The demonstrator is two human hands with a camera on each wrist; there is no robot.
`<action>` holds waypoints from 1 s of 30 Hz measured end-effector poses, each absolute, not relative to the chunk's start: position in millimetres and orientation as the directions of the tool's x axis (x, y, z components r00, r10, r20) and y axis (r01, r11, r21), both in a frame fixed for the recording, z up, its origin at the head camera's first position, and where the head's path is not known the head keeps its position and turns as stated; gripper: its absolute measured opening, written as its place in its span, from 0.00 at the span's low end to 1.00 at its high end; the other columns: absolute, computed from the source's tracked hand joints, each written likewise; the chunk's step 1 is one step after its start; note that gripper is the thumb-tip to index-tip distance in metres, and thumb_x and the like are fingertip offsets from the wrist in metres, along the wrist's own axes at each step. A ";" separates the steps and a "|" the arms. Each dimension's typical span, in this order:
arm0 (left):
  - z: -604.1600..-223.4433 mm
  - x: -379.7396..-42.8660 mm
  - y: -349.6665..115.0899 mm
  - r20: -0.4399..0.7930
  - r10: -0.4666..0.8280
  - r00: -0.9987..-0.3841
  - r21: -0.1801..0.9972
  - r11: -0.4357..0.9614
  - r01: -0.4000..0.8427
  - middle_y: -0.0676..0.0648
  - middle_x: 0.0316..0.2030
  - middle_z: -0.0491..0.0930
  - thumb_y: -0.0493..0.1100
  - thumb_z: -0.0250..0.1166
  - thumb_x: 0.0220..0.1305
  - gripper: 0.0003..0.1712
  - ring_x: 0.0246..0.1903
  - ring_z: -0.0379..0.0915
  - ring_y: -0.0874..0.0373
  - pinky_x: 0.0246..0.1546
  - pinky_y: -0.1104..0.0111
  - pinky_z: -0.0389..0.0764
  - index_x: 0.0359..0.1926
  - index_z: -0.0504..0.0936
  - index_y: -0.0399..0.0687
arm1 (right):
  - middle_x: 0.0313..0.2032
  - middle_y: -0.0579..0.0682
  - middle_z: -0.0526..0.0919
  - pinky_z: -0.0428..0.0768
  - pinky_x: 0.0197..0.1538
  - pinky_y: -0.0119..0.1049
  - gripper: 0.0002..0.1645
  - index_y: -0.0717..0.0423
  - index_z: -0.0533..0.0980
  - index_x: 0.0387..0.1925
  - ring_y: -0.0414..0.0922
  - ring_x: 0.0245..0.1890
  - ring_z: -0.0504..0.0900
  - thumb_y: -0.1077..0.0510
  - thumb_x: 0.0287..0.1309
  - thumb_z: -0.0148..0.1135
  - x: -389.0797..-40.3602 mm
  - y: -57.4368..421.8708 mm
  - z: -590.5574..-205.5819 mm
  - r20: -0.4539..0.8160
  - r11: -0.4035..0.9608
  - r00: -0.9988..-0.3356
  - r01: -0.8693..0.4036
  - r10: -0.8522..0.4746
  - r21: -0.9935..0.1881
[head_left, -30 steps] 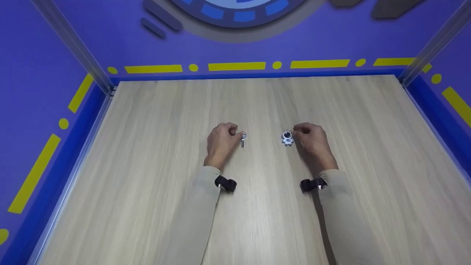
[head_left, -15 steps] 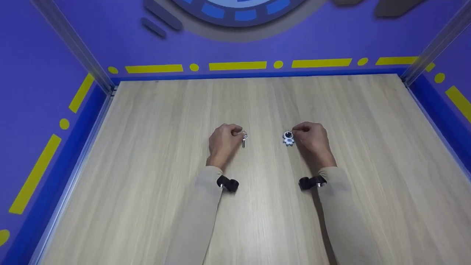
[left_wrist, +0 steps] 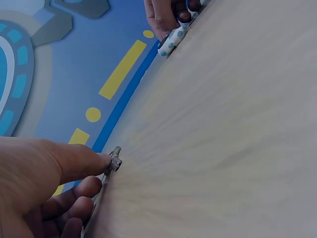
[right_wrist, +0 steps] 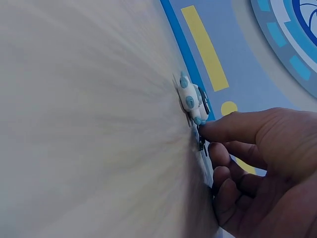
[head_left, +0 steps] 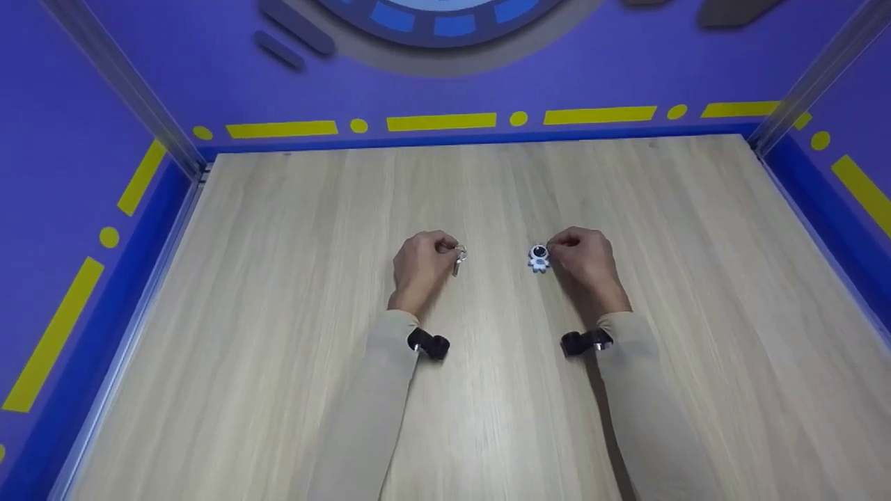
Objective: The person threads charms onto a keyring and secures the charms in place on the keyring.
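Observation:
Left of the table's middle, my left hand [head_left: 423, 268] pinches a small silvery metal ring [head_left: 461, 252] with a short bar-like piece hanging from it, possibly a key. The left wrist view shows the metal piece [left_wrist: 116, 161] at the thumb tip, low over the table. To the right, my right hand [head_left: 590, 263] has thumb and fingers pinched at the head end of a small white astronaut charm [head_left: 539, 259] with a dark visor. From the right wrist view, the charm [right_wrist: 190, 98] has light blue patches, and a dark fitting [right_wrist: 201, 144] sits at the fingertips.
A pale wood-grain table [head_left: 292, 390] lies under both hands. Blue printed panels [head_left: 445, 90] with yellow marks stand along its back and sides. Black wrist cameras [head_left: 429, 344] are strapped over the beige sleeves [head_left: 362, 410]. A gap separates the two hands.
The head view has shifted slightly. Both hands keep their grip in nearly the same place. The metal piece under the left hand now slants, its lower end leaning left.

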State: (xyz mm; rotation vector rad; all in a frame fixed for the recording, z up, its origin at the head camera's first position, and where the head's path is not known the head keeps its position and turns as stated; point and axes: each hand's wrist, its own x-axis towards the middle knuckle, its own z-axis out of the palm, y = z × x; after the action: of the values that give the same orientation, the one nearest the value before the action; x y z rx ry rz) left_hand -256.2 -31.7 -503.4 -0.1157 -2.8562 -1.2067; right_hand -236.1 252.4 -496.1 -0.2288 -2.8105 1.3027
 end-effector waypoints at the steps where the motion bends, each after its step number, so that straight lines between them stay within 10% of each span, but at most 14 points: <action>1: -503.3 -256.5 -31.7 0.066 0.058 -0.996 0.713 0.696 0.088 0.58 0.32 0.87 0.46 0.75 0.66 0.04 0.35 0.82 0.62 0.40 0.62 0.79 0.40 0.93 0.55 | 0.39 0.56 0.85 0.75 0.35 0.33 0.09 0.64 0.87 0.43 0.48 0.35 0.78 0.62 0.68 0.66 -235.8 252.6 -496.1 -0.027 0.633 -0.989 0.114 0.146 -0.765; 30: -504.2 -257.0 -31.6 0.079 0.097 -0.992 0.803 0.584 0.121 0.56 0.28 0.84 0.43 0.75 0.62 0.03 0.30 0.77 0.60 0.35 0.66 0.76 0.31 0.90 0.53 | 0.37 0.53 0.84 0.74 0.28 0.28 0.05 0.62 0.87 0.41 0.43 0.29 0.77 0.63 0.65 0.71 -231.3 254.6 -487.2 0.063 0.590 -0.997 -0.021 0.052 -0.807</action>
State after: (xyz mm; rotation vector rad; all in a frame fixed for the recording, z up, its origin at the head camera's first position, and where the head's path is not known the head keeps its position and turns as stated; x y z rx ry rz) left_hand -257.0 -31.6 -504.2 -0.1903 -2.7716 -1.4087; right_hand -231.3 254.6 -487.2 -0.0269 -2.7290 1.3870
